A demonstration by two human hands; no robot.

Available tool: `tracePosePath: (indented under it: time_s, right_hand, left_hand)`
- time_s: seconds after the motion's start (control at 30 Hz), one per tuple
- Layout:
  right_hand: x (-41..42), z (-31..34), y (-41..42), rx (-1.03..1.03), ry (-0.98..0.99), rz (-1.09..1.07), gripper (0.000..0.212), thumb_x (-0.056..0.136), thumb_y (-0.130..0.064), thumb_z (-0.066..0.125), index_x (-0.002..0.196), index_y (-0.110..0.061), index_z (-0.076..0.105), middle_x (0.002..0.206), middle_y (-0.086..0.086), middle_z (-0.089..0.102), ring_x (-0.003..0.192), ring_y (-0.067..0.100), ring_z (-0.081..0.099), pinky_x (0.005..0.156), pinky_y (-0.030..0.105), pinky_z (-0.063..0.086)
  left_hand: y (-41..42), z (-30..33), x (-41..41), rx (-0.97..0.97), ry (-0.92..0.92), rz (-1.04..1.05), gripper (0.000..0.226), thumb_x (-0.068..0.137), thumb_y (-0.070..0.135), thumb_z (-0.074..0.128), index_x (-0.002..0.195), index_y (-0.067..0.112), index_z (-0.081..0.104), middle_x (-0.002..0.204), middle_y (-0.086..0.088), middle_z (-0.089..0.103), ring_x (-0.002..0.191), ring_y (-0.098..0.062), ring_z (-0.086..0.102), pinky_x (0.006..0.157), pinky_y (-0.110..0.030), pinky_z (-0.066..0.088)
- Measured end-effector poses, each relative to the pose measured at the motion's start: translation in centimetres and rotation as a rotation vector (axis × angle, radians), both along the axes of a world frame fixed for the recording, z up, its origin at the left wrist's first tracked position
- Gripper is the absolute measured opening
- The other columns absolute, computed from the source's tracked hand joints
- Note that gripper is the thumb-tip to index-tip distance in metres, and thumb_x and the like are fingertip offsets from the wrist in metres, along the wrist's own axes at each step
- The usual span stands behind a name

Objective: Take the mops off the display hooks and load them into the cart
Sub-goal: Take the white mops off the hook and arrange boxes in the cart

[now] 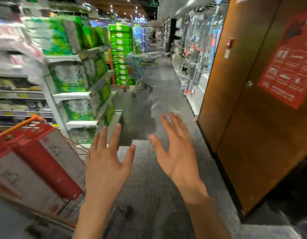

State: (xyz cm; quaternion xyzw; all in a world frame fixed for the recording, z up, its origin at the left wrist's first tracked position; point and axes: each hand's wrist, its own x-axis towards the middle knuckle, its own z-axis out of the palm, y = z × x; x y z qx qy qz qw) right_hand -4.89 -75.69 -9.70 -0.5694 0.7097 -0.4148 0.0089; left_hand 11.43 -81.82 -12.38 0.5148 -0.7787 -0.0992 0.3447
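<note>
Left hand (106, 157) and right hand (177, 152) held out flat, fingers spread wide, holding nothing. Mops (194, 54) hanging far ahead, right of the blue cart (140, 66); blurry. Red cart (37, 161) just left of left hand.

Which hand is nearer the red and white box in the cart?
Left. The left hand hangs open just right of the box; the right hand is farther right, toward the wooden door.
</note>
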Motion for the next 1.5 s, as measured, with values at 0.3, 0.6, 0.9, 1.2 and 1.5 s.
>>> tracePosePath:
  time_s: [0.3, 0.6, 0.9, 1.2, 1.5]
  right_hand:
    - [8.5, -1.2, -7.9, 0.095, 0.004, 0.179, 0.07, 0.096, -0.062, 0.04, 0.157, -0.035, 0.02, 0.167, -0.015, 0.003, 0.151, 0.001, -0.009, 0.126, 0.035, 0.008]
    - [12.5, -3.9, -16.2, 0.153, 0.005, 0.373, 0.068, 0.097, -0.061, 0.044, 0.157, -0.036, 0.022, 0.167, -0.015, 0.005, 0.152, 0.0, -0.005, 0.121, 0.038, 0.011]
    - [14.0, -7.9, -25.4, 0.152, -0.014, 0.618, 0.079, 0.088, -0.071, 0.028, 0.156, -0.03, 0.029, 0.166, -0.004, 0.018, 0.154, 0.012, 0.008, 0.12, 0.044, 0.023]
    - [17.4, -10.8, -30.8, 0.256, -0.04, 0.864, 0.068, 0.097, -0.062, 0.042, 0.157, -0.033, 0.027, 0.166, -0.008, 0.018, 0.153, 0.008, 0.008, 0.123, 0.041, 0.021]
    - [24.2, -13.4, -37.0, 0.359, -0.035, 0.915, 0.068, 0.098, -0.056, 0.048, 0.157, -0.033, 0.023, 0.166, -0.008, 0.016, 0.153, 0.011, 0.011, 0.125, 0.04, 0.019]
  left_hand:
    - [-5.7, -2.2, 9.2, 0.038, 0.044, 0.182, 0.073, 0.089, 0.074, 0.031, 0.155, 0.044, 0.028, 0.163, -0.006, 0.029, 0.151, -0.029, 0.021, 0.115, -0.055, 0.029]
    - [-9.7, -3.9, 13.1, 0.145, 0.02, 0.403, 0.077, 0.086, 0.077, 0.028, 0.156, 0.044, 0.024, 0.165, -0.003, 0.024, 0.152, -0.028, 0.019, 0.118, -0.055, 0.029]
    - [-16.1, -7.5, 13.8, 0.228, -0.086, 0.657, 0.072, 0.095, 0.064, 0.035, 0.158, 0.03, 0.024, 0.162, -0.012, 0.029, 0.15, -0.031, 0.025, 0.12, -0.055, 0.028]
    - [-18.7, -9.8, 16.0, 0.324, -0.056, 0.817, 0.071, 0.098, 0.059, 0.04, 0.159, 0.026, 0.023, 0.164, -0.009, 0.023, 0.152, -0.027, 0.021, 0.12, -0.048, 0.025]
    - [-24.1, -12.8, 22.2, 0.357, -0.007, 0.864, 0.069, 0.099, 0.059, 0.034, 0.159, 0.027, 0.019, 0.165, -0.007, 0.023, 0.152, -0.024, 0.02, 0.12, -0.045, 0.026]
